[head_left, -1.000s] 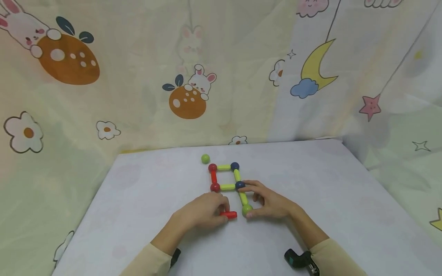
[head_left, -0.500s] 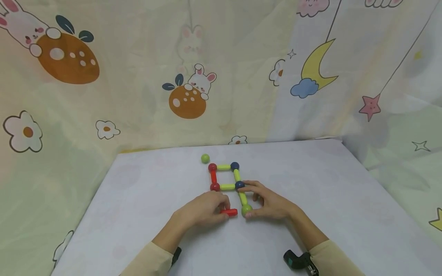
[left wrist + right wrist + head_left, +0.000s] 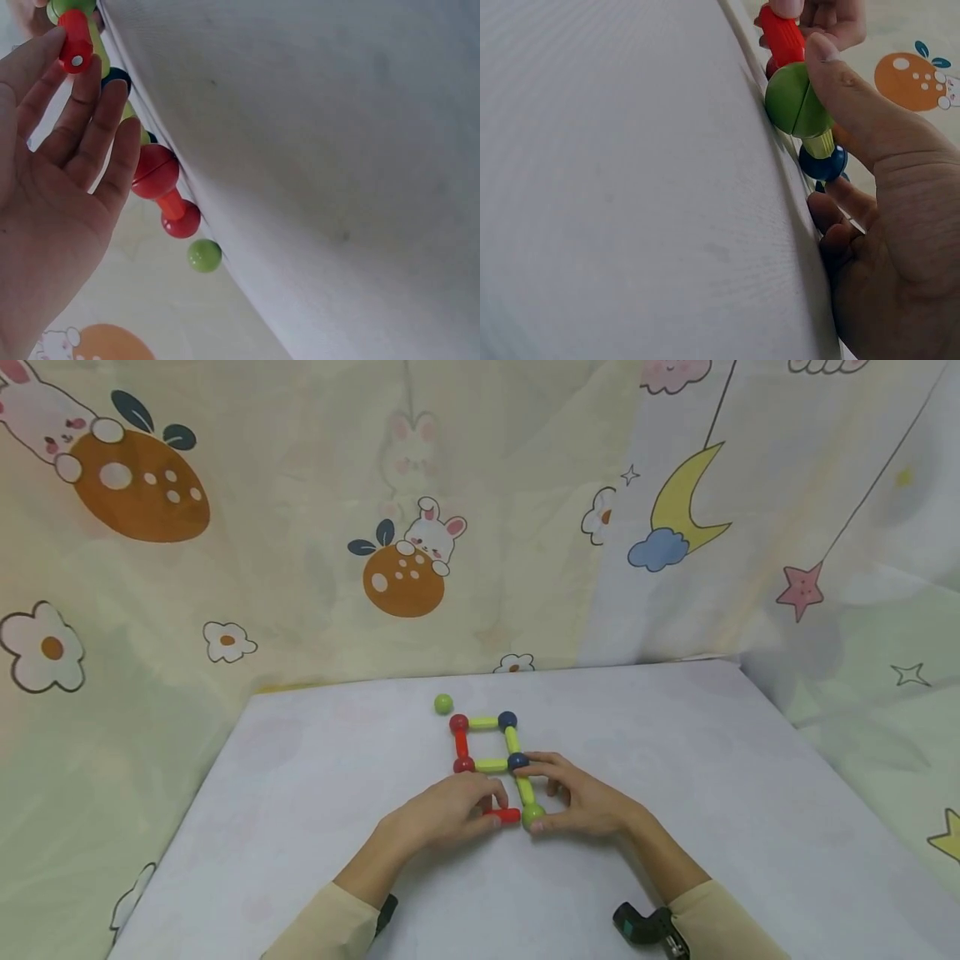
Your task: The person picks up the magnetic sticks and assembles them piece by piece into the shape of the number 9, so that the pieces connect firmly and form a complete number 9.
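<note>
My left hand (image 3: pixel 453 810) pinches a red magnetic rod (image 3: pixel 510 816) between thumb and fingers; a silver disc shows on the rod's end in the left wrist view. The rod's other end is right at a green ball (image 3: pixel 533 816), and whether they touch I cannot tell. That ball ends a yellow-green rod (image 3: pixel 527 791) running from the near blue ball (image 3: pixel 518 762) of a four-sided ball-and-rod frame. My right hand (image 3: pixel 588 797) steadies this side, thumb on the green ball (image 3: pixel 791 97) and fingers at the blue ball (image 3: pixel 823 161). Two red balls, one nearer (image 3: pixel 463 765), form the frame's left side.
A loose green ball (image 3: pixel 443 703) lies just beyond the frame's far left corner. All of this rests on a white-covered table (image 3: pixel 315 752). Behind it hangs a patterned cloth (image 3: pixel 300 527). Black wrist devices, one at the right sleeve (image 3: pixel 645 927), sit below the hands.
My left hand has brought the red rod forward and to the right, up to the green ball. My right hand has kept its place on the frame.
</note>
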`<state>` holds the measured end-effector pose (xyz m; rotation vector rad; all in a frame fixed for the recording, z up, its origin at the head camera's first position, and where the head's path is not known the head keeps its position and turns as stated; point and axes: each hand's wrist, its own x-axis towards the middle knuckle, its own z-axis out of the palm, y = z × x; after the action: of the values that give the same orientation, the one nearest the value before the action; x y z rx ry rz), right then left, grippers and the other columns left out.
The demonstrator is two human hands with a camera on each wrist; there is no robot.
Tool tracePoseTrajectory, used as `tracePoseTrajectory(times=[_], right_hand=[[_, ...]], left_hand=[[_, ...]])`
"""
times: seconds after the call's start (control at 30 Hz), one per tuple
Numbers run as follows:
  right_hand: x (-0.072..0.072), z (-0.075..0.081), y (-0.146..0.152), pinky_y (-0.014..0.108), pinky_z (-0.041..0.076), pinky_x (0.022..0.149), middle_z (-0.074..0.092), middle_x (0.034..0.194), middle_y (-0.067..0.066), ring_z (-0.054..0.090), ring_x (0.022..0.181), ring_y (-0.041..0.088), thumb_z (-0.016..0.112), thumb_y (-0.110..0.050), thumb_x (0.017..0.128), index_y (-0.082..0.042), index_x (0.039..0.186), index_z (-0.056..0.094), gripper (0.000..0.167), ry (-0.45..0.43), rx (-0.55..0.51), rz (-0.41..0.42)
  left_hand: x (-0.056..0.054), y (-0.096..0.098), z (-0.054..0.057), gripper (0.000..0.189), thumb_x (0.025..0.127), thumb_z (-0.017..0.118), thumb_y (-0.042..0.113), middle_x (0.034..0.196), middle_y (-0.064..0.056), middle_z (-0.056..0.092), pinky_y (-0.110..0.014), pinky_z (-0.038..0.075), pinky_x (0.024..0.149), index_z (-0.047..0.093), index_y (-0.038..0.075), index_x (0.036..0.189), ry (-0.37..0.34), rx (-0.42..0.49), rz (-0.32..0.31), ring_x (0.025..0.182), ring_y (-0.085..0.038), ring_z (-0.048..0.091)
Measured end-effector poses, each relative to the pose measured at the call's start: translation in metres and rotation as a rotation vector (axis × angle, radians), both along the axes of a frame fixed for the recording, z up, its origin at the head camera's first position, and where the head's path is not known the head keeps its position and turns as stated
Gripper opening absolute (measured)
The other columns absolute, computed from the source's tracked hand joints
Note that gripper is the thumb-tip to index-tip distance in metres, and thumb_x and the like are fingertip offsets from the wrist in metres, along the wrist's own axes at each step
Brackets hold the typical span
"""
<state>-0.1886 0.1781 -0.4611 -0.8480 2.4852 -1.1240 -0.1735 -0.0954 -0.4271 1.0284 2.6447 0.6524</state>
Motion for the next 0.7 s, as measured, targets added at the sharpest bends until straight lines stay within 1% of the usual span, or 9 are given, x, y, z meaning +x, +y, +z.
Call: tracePoseTrajectory(times=[0.17, 0.3, 0.47, 0.63, 0.7], right_hand=[[0.0013, 0.0011, -0.0007, 0.035, 0.047, 0.091, 0.031, 0.163, 0.001, 0.048, 0.110, 0.020, 0.084, -0.047, 0.083, -0.030, 0.149, 0.052, 0.075, -0.005, 0.011, -0.005], [0.0014, -0.0006, -0.0018, 0.036, 0.047, 0.092, 0.031, 0.163, 0.001, 0.048, 0.112, 0.020, 0.083, -0.048, 0.083, -0.031, 0.149, 0.052, 0.075, -0.012, 0.013, -0.010], [0.0009, -0.0028, -0.0018, 0.038, 0.047, 0.095, 0.031, 0.163, 0.001, 0.048, 0.118, 0.020, 0.083, -0.048, 0.084, -0.032, 0.148, 0.052, 0.074, -0.010, 0.014, -0.013], [0.0017, -0.0018, -0.0029, 0.042, 0.047, 0.098, 0.030, 0.163, 0.002, 0.047, 0.124, 0.022, 0.083, -0.048, 0.084, -0.031, 0.149, 0.052, 0.074, -0.007, 0.014, -0.009], [0.0029, -0.0001, -0.0030, 0.042, 0.048, 0.097, 0.028, 0.163, 0.004, 0.048, 0.124, 0.022, 0.082, -0.049, 0.084, -0.031, 0.148, 0.052, 0.073, -0.003, 0.024, -0.016]], left_hand=[[-0.0011, 0.0021, 0.0003, 0.017, 0.095, 0.074, 0.027, 0.092, 0.014, 0.061, -0.025, 0.052, 0.083, 0.067, 0.028, 0.110, -0.010, 0.005, -0.008, 0.088, -0.005, 0.056], [-0.0013, 0.0013, 0.0011, 0.016, 0.094, 0.075, 0.027, 0.090, 0.014, 0.061, -0.025, 0.052, 0.081, 0.068, 0.027, 0.109, -0.025, 0.008, -0.007, 0.085, -0.005, 0.056], [-0.0014, 0.0008, -0.0017, 0.015, 0.095, 0.074, 0.027, 0.090, 0.015, 0.063, -0.024, 0.052, 0.081, 0.069, 0.027, 0.109, -0.035, 0.002, -0.001, 0.083, -0.004, 0.058], [-0.0019, 0.0014, -0.0040, 0.016, 0.095, 0.075, 0.028, 0.090, 0.015, 0.063, -0.024, 0.053, 0.082, 0.069, 0.027, 0.110, -0.052, -0.016, 0.010, 0.083, -0.004, 0.058], [-0.0025, 0.0020, -0.0048, 0.016, 0.095, 0.074, 0.028, 0.090, 0.016, 0.063, -0.024, 0.053, 0.083, 0.069, 0.027, 0.110, -0.063, -0.022, 0.011, 0.083, -0.004, 0.059]])
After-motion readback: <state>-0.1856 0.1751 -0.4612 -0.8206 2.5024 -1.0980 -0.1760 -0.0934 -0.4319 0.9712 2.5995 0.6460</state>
